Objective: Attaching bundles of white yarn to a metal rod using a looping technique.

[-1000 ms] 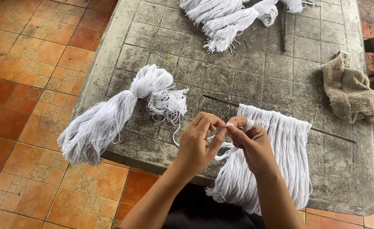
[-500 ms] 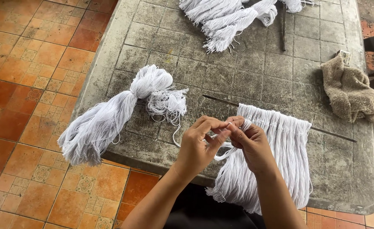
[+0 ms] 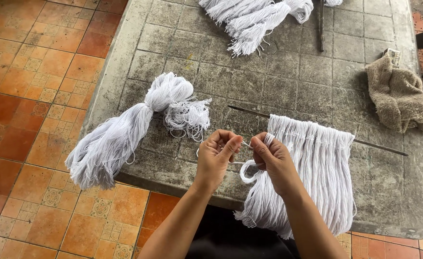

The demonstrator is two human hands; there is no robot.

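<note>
Grey slab table [image 3: 288, 72], yarn bundles [image 3: 125, 134], rod [image 3: 250, 111], rag [image 3: 401, 98]

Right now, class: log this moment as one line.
left hand: pinching white cord | right hand: pinching same cord | rod: hung with cords

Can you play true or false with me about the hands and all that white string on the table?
1. Both hands are pinching white string between them. True: the left hand and the right hand hold a strand stretched from one to the other.
2. The strings beside the right hand hang from a thin dark stick. True: the row of strings hangs from the stick.
3. The big knotted bundle of string is red. False: the bundle is white.
4. The brown cloth lies under the left hand. False: the cloth lies far off by the table's right edge.
5. The table top is smooth glass. False: the table is rough grey stone marked in squares.
</note>
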